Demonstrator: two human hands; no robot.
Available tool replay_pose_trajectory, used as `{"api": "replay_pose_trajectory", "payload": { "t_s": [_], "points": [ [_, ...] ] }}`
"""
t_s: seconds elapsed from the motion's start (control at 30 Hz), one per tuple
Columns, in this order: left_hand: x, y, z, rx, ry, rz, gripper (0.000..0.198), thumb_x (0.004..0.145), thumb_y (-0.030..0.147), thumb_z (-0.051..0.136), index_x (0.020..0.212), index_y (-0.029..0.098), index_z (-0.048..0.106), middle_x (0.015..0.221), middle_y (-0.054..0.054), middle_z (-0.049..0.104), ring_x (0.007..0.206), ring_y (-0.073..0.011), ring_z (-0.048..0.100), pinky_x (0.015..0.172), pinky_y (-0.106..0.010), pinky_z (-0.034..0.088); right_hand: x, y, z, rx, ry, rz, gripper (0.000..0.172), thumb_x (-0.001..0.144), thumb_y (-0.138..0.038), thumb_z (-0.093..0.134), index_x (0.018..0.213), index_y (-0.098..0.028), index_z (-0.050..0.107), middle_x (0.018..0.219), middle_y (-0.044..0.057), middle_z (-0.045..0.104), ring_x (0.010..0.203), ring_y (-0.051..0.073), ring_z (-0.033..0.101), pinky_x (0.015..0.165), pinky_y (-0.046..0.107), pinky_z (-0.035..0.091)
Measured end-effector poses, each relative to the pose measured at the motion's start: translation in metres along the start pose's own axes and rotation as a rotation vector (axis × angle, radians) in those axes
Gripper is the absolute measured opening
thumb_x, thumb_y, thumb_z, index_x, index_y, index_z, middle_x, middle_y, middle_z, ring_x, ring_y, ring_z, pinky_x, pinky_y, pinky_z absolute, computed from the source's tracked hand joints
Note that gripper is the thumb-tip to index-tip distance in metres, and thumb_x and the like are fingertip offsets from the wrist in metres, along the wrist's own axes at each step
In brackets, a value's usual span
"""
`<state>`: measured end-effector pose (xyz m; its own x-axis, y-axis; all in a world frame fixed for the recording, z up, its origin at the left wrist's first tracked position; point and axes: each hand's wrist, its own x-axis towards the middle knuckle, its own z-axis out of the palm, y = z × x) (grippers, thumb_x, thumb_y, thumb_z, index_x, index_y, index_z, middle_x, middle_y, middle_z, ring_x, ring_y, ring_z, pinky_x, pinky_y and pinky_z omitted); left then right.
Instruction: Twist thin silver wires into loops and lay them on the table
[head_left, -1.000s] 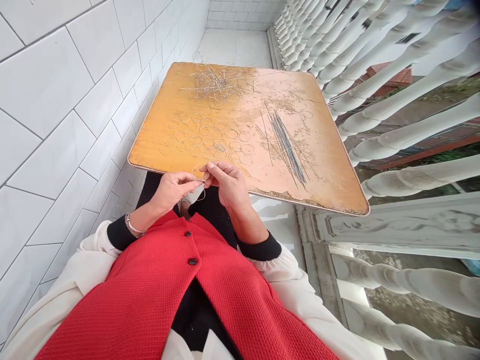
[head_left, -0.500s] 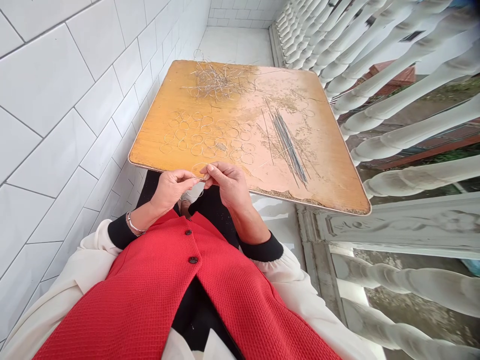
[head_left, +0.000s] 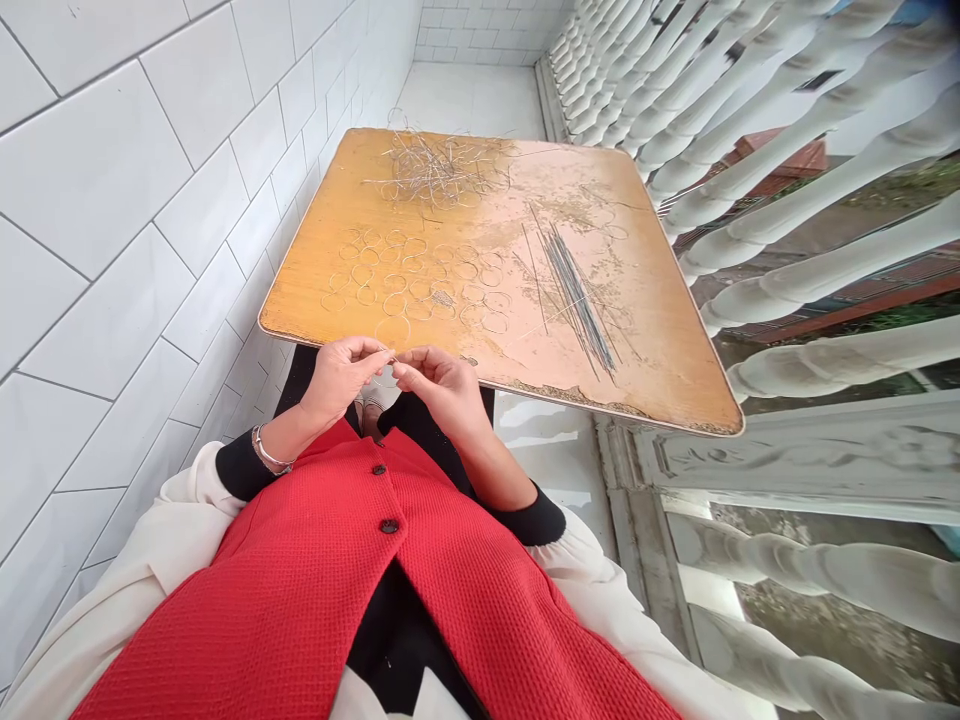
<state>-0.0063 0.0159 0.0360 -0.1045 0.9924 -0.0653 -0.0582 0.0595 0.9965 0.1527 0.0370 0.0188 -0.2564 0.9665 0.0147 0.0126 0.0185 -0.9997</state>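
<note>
My left hand (head_left: 339,377) and my right hand (head_left: 441,386) meet just below the near edge of a worn wooden table (head_left: 660,370). Both pinch a thin piece of wire (head_left: 393,359) between thumb and fingers, fingertips almost touching. A wire ring (head_left: 393,329) lies on the table edge right above my hands. Behind it, several small wire rings (head_left: 417,279) lie in rows. A bundle of straight wires (head_left: 574,287) lies to the right, and a tangled heap of wire (head_left: 439,168) sits at the far end.
A white tiled wall (head_left: 150,200) runs close along the table's left side. White balusters (head_left: 787,150) of a railing stand to the right. My red vest (head_left: 337,590) and cream sleeves fill the foreground.
My hands have dropped slightly toward my lap, off the table edge. A finished ring now lies on the table edge where my hands were.
</note>
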Motion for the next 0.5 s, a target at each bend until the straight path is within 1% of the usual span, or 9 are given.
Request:
{"api": "replay_pose_trajectory", "payload": {
  "t_s": [0.1, 0.17, 0.23, 0.4, 0.5],
  "points": [
    [0.0002, -0.0005, -0.0010, 0.011, -0.009, -0.006, 0.022, 0.070, 0.035, 0.072, 0.064, 0.015, 0.064, 0.058, 0.003, 0.054, 0.054, -0.0058, 0.043, 0.051, -0.023, 0.029, -0.0001, 0.0023, 0.0007, -0.085, 0.021, -0.006, 0.036, 0.068, -0.051, 0.084, 0.074, -0.018, 0.070, 0.068, 0.001, 0.069, 0.058, 0.011, 0.057, 0.058, 0.026, 0.047],
    [0.0000, 0.0001, -0.0019, 0.012, -0.024, -0.008, 0.022, 0.070, 0.035, 0.073, 0.064, 0.015, 0.064, 0.058, 0.003, 0.055, 0.054, -0.0058, 0.043, 0.051, -0.022, 0.029, 0.0011, 0.0027, 0.0002, -0.089, 0.016, -0.009, 0.033, 0.070, -0.048, 0.082, 0.073, -0.018, 0.070, 0.064, 0.000, 0.066, 0.056, 0.011, 0.055, 0.056, 0.026, 0.045],
    [-0.0006, 0.0014, -0.0026, -0.005, -0.042, -0.007, 0.022, 0.069, 0.034, 0.073, 0.063, 0.015, 0.064, 0.058, 0.003, 0.055, 0.054, -0.0058, 0.042, 0.051, -0.022, 0.028, 0.0022, 0.0030, -0.0005, -0.057, -0.015, -0.010, 0.032, 0.070, -0.047, 0.082, 0.072, -0.018, 0.070, 0.062, 0.000, 0.065, 0.055, 0.011, 0.055, 0.056, 0.026, 0.045],
    [-0.0022, 0.0033, -0.0040, -0.040, -0.049, -0.020, 0.021, 0.066, 0.034, 0.073, 0.061, 0.016, 0.064, 0.056, 0.004, 0.054, 0.053, -0.0057, 0.040, 0.051, -0.023, 0.028, 0.0036, 0.0034, -0.0036, 0.053, -0.109, 0.036, 0.039, 0.064, -0.053, 0.087, 0.073, -0.019, 0.070, 0.062, -0.002, 0.064, 0.054, 0.010, 0.055, 0.057, 0.026, 0.049],
    [-0.0025, 0.0005, -0.0051, 0.014, -0.042, -0.022, 0.020, 0.068, 0.034, 0.073, 0.064, 0.016, 0.066, 0.058, 0.004, 0.055, 0.053, -0.0059, 0.040, 0.052, -0.023, 0.029, 0.0056, -0.0003, -0.0071, 0.080, -0.072, 0.026, 0.045, 0.066, -0.060, 0.085, 0.081, -0.019, 0.073, 0.070, 0.000, 0.068, 0.058, 0.010, 0.058, 0.062, 0.026, 0.052]
  ]
}}
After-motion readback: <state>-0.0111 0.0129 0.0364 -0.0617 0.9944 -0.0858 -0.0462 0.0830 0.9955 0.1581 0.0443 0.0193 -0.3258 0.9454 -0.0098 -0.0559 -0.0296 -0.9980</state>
